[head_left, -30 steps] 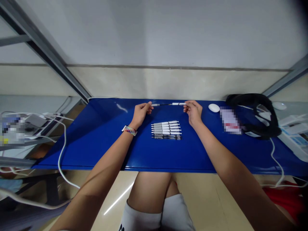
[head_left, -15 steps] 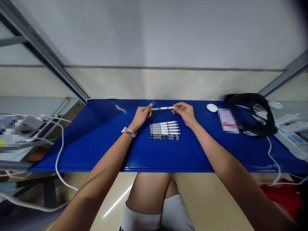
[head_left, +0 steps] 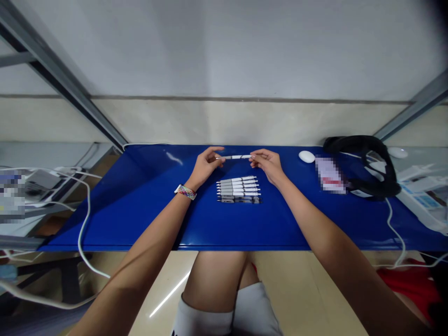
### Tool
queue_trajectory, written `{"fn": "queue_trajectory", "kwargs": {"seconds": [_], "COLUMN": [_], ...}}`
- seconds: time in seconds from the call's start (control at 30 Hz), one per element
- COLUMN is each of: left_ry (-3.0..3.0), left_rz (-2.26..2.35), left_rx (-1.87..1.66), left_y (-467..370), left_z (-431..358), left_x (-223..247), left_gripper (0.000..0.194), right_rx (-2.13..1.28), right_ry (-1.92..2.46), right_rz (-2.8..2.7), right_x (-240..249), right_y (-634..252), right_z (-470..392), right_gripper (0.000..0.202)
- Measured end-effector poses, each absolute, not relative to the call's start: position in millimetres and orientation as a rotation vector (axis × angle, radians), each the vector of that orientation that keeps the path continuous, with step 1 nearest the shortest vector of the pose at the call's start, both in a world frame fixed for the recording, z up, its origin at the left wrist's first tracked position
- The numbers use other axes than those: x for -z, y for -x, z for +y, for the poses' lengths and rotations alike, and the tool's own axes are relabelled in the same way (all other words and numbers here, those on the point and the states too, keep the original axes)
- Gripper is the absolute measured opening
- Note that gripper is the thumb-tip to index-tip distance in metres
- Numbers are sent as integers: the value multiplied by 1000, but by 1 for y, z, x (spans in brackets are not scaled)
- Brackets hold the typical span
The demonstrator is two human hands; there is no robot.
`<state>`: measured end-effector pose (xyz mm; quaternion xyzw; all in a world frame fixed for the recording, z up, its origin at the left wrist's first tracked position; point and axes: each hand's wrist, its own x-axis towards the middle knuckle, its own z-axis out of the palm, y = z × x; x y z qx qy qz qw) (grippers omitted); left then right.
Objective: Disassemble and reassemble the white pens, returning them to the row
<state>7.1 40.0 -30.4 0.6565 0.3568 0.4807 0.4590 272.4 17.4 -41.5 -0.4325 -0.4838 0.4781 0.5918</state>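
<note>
A white pen (head_left: 238,157) with a grey grip lies level between my hands, above the back part of the blue table (head_left: 140,210). My left hand (head_left: 206,165) pinches its left end between thumb and a finger, with the forefinger stretched out above. At the other end, the fingertips of my right hand (head_left: 268,164) close on the pen. Nearer to me, several white and grey pens (head_left: 238,186) lie side by side in a stack of rows, tips to the left. A darker, clear-bodied pen (head_left: 240,199) is at the front of that group.
On the right of the table are a white oval mouse-like object (head_left: 307,157), a blurred-out packet (head_left: 330,175) and a black strap-like headset (head_left: 380,186). White cables (head_left: 86,214) hang at the left. Grey metal posts (head_left: 105,123) flank the table.
My left hand has shifted its hold toward the middle of the pen, covering more of the grey grip, and its forefinger has lifted off. The loose pens look unmoved.
</note>
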Motion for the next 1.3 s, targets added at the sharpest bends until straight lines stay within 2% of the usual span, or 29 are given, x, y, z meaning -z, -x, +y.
{"fn": "queue_trajectory", "kwargs": {"seconds": [0.07,0.17,0.3,0.4,0.53,0.67,0.77,0.87,1.03,1.2,1.3], "left_ry": [-1624,-1609,-1624,-1607,-1619,-1599,-1615,-1606,-1595,-1592,-1567], "left_rz": [876,875,848,875,858,874,873,914,909,876,845], "left_rx": [-1173,-1133,-1166,-1126,-1178,-1119,-1175,-1134,-1111,-1151,-1204], "left_y": [-7,-8,-8,-8,-7,-7,-7,-7,-7,-9,-11], "left_z": [40,42,43,42,42,44,46,47,45,43,41], "left_x": [31,33,34,34,33,35,37,37,35,32,30], "left_gripper": [48,41,54,44,56,45,56,40,33,35,38], "right_rx": [-1118,-1130,-1131,-1133,-1159,-1162,-1161,-1152,-1147,-1393,-1645], "right_ry": [1014,1020,1025,1009,998,997,1001,992,980,820,714], "right_rz": [-1119,-1126,-1126,-1134,-1138,-1143,-1137,-1141,-1127,-1015,-896], "right_x": [40,40,41,42,42,41,42,44,44,33,23], "right_y": [-272,-272,-272,-273,-272,-272,-273,-274,-273,-273,-274], "right_z": [17,16,17,17,17,17,18,19,18,12,8], "right_gripper": [36,35,35,37,39,38,37,37,34,24,31]}}
